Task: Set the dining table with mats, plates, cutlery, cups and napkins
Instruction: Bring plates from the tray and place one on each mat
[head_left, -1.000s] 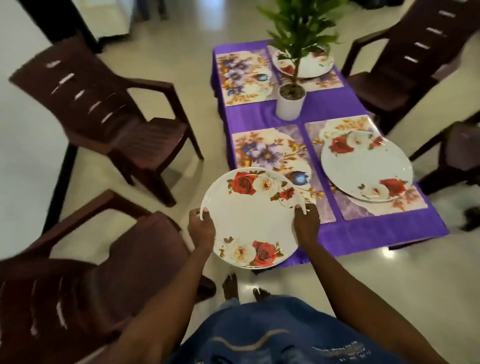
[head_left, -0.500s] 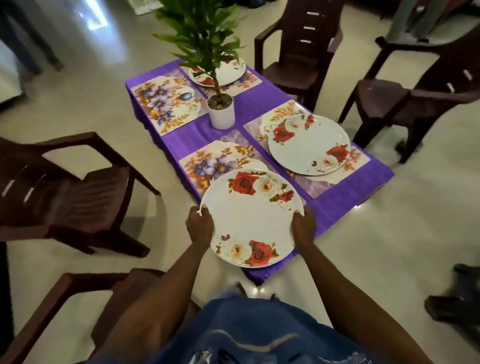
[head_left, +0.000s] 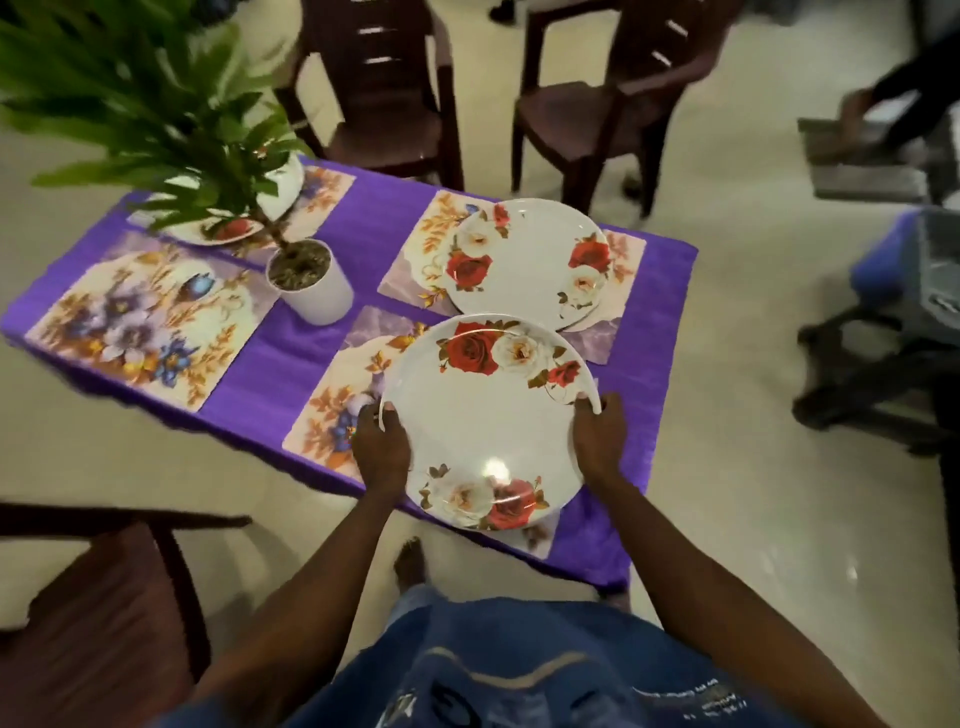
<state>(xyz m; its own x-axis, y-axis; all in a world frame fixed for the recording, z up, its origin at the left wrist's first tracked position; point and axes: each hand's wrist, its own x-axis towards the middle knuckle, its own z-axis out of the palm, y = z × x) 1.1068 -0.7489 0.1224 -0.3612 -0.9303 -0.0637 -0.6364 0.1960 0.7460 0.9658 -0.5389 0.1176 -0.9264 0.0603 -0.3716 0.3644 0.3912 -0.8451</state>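
Note:
I hold a white rose-patterned plate (head_left: 485, 415) over the near floral mat (head_left: 337, 410) on the purple-covered table (head_left: 654, 364). My left hand (head_left: 382, 447) grips its left rim and my right hand (head_left: 597, 441) grips its right rim. A second rose plate (head_left: 530, 260) lies on the mat (head_left: 431, 249) behind it. A third plate (head_left: 234, 228) sits on the far mat, partly hidden by plant leaves. The left mat (head_left: 140, 322) carries no plate.
A potted plant in a white pot (head_left: 311, 283) stands mid-table. Dark brown chairs stand behind the table (head_left: 384, 88) (head_left: 602, 98) and at my near left (head_left: 93, 613). A chair base (head_left: 872, 374) and clutter are at the right.
I have walked round the table's end, so the view has swung. The plate, earlier beyond the table's edge, is now over the near mat, still gripped by both hands.

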